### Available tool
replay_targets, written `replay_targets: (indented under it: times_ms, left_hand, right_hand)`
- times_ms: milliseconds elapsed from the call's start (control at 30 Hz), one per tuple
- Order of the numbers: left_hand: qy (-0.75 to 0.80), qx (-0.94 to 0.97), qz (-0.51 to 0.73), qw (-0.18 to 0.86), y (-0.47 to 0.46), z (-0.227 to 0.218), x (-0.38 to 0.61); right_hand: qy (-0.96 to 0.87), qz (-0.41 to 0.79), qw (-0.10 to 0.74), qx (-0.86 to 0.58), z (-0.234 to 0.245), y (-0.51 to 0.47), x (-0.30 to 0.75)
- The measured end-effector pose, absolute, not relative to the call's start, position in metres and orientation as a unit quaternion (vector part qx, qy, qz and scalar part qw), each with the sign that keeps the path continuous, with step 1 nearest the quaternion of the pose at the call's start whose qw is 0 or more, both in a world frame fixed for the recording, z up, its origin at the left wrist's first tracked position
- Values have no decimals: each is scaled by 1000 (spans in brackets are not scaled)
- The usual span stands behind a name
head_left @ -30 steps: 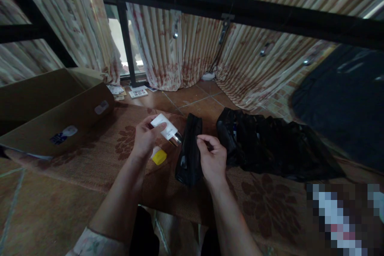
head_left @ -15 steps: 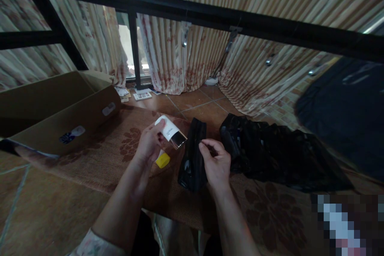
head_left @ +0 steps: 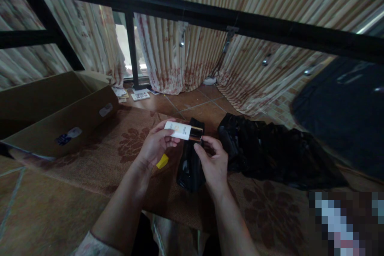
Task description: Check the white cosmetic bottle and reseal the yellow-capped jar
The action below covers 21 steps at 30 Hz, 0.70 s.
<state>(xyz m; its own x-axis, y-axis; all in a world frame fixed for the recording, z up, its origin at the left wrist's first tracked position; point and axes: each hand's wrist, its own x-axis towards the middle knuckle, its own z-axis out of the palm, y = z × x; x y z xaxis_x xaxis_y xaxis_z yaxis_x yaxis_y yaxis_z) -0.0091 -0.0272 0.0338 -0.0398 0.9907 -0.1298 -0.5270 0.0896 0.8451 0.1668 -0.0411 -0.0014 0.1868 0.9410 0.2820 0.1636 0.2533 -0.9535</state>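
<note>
A white squeeze tube (head_left: 179,130) with a shiny dark cap lies almost level in my left hand (head_left: 158,141), gripped between thumb and fingers. The cap points right. My right hand (head_left: 213,162) is at the cap's end, its thumb and forefinger slightly apart. The fingertips are very close to the cap; whether they touch it I cannot tell. Below the tube a black zipped pouch (head_left: 190,172) stands on the brown patterned cloth (head_left: 135,128). A small yellow object (head_left: 162,161) sits beside my left wrist, partly hidden.
An open cardboard box (head_left: 87,116) is on the left. Crumpled black plastic bags (head_left: 276,152) lie at the right, near a large dark rounded object (head_left: 336,112). A black bar (head_left: 204,18) crosses in front of striped curtains. Papers (head_left: 140,95) lie on the tiled floor behind.
The tube has swung from a downward slant to nearly level, and its cap has come rightward to my right hand. My right thumb and forefinger have parted from a pinch.
</note>
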Motion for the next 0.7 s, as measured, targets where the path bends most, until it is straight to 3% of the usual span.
replay_targets:
  times_ms: [700]
  left_hand:
    - [363, 326, 566, 665, -31, 37, -6]
  right_hand:
    - [-498, 335, 610, -518, -9, -33, 169]
